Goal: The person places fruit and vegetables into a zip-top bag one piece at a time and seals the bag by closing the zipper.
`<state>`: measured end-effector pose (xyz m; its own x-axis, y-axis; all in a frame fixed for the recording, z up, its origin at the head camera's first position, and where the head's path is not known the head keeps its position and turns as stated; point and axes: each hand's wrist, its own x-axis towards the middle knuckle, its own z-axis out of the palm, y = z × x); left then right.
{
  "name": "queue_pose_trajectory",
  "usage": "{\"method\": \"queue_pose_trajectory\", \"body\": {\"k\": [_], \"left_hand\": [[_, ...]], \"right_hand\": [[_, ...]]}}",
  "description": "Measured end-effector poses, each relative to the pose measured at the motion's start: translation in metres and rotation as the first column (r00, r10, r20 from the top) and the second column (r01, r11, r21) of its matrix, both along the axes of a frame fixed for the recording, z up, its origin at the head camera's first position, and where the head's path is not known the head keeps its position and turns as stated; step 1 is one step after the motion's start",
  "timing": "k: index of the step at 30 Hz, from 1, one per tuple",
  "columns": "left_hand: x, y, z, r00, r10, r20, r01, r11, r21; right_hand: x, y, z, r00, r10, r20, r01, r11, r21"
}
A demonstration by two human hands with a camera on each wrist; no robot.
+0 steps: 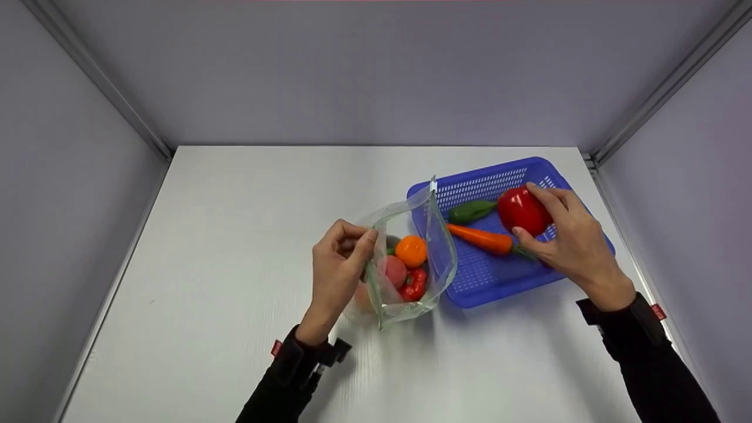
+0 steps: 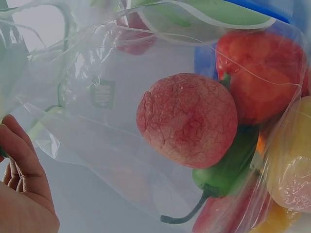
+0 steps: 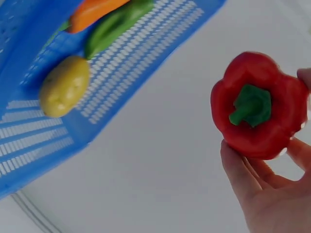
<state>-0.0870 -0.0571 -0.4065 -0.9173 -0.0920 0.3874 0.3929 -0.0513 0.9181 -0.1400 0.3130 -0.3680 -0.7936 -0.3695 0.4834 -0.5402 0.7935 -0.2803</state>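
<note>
Between the thumb and fingers of my left hand (image 1: 339, 261) the rim of a clear zip bag (image 1: 449, 267) is pinched, its mouth gaping toward the basket. Inside the bag lie an orange (image 1: 411, 251), a round pinkish-red fruit (image 2: 187, 121), a red pepper (image 1: 414, 285), a green pepper (image 2: 226, 167) and a yellowish round item (image 2: 291, 155). My right hand (image 1: 578, 244) grips a red bell pepper (image 3: 257, 104) with a green stem, held over the blue basket (image 1: 490, 298) in the head view. Below it in the basket are a carrot (image 1: 484, 239) and a green pepper (image 1: 472, 211).
A yellow potato-like item (image 3: 65, 87) lies in the basket, seen in the right wrist view. The basket stands at the right of the white table (image 1: 235, 252), against the bag's right side. Grey panels (image 1: 376, 76) enclose the back and both sides.
</note>
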Motion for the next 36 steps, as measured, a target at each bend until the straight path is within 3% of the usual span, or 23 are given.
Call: {"method": "queue_pose_trajectory", "body": {"k": [8,16,25,32,36], "left_hand": [[-0.001,0.000,0.000,1.000,-0.003,-0.015,0.003,1.000,-0.017],[-0.002,0.000,0.001,0.999,-0.028,-0.029,0.027,0.999,-0.017],[-0.002,-0.001,0.000,0.999,-0.029,-0.023,0.028,1.000,-0.012],[0.000,-0.002,-0.001,0.999,-0.031,-0.021,0.031,1.000,-0.004],[0.000,-0.001,-0.001,1.000,-0.023,-0.019,0.022,1.000,-0.014]], "right_hand": [[0.015,-0.031,0.020,0.984,0.125,-0.123,-0.139,0.984,-0.114],[0.030,-0.062,0.031,0.952,0.188,-0.242,-0.231,0.959,-0.164],[0.043,-0.096,0.031,0.883,0.286,-0.373,-0.394,0.882,-0.257],[0.050,-0.112,0.028,0.850,0.358,-0.387,-0.456,0.867,-0.199],[0.054,-0.120,0.029,0.826,0.396,-0.402,-0.470,0.877,-0.101]]}}
